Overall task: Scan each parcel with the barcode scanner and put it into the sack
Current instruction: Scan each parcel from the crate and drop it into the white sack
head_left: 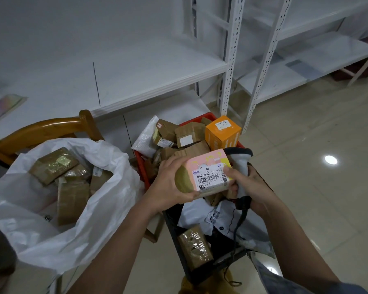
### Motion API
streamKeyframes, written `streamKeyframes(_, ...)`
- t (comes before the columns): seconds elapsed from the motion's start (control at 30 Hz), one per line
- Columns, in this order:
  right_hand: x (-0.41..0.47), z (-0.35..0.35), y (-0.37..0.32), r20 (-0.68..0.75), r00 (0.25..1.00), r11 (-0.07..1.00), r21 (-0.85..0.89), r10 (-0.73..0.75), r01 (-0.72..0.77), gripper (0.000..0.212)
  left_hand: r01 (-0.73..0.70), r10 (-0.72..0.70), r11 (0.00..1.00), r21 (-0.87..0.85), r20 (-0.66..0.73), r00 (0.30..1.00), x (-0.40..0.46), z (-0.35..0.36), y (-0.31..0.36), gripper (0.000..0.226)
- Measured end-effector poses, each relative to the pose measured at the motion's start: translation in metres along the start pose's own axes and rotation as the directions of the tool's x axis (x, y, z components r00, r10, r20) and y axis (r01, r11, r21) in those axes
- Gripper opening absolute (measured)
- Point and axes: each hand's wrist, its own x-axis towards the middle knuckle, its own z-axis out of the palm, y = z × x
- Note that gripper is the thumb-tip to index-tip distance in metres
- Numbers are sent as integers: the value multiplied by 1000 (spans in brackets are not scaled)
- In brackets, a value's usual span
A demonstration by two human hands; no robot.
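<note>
Both bare forearms reach forward over a black crate (172, 221) standing on the glossy beige tiled floor (319, 166). Beyond the crate stand white metal shelves (157, 66); a red crate (143, 166) full of brown parcels sits just past it. Left of the crate gapes a white plastic sack (106, 187) holding taped cardboard parcels. Above the crate, the left hand (168, 185) grips a pink-topped, labelled box parcel (206, 172). The right hand (250, 185) grips a grey handheld barcode scanner (239, 166), thumb on the parcel.
</note>
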Motion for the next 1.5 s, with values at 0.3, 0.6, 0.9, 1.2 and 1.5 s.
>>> streamKeyframes(0.3,1,-3,-15,-108,994,998,-59,-7,1,53,13,-22,996,-83,-107,994,-3,-20,-7,88)
streamKeyframes(0.6,-41,5,-66,68,996,987,-151,-52,62,28,142,-107,989,46,-444,890,4,-27,-29,87)
streamKeyframes(0.9,-75,19,-91,165,979,977,-157,-119,145,39,189,-104,972,139,-469,877,13,-22,-40,84)
streamKeyframes(1.2,-77,14,-95,148,983,968,-207,-113,142,40,174,-91,972,159,-429,899,21,-19,-43,79)
streamKeyframes(1.5,-80,10,-104,156,975,951,-242,-157,192,33,159,-75,975,156,-440,895,20,-13,-47,76)
